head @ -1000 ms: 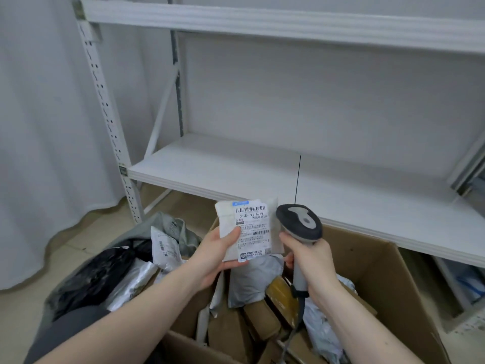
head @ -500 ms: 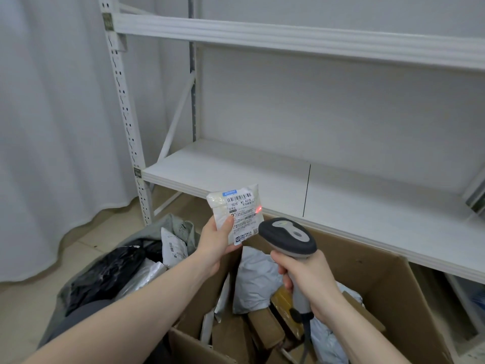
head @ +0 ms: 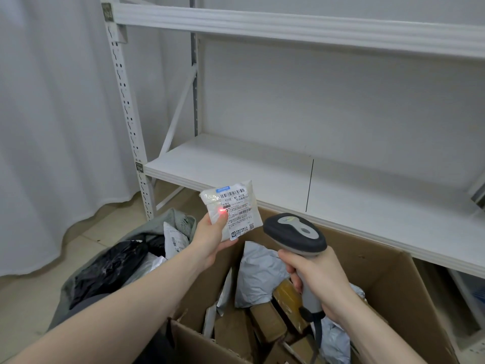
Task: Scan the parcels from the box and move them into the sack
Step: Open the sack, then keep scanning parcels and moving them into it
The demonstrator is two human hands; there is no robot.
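Parcels (head: 258,274) heaped in box (head: 393,279), seemingly others in sack (head: 110,261); left hand (head: 210,239) gripping parcel (head: 232,208), right hand (head: 319,281) gripping scanner (head: 295,236).

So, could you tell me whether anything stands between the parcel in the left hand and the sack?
Nothing visible does. The left hand holds the parcel in the air above the sack, whose open mouth lies just below and to the left, already holding other parcels.

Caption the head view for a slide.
Left hand holds a white parcel while right hand aims the scanner at it.
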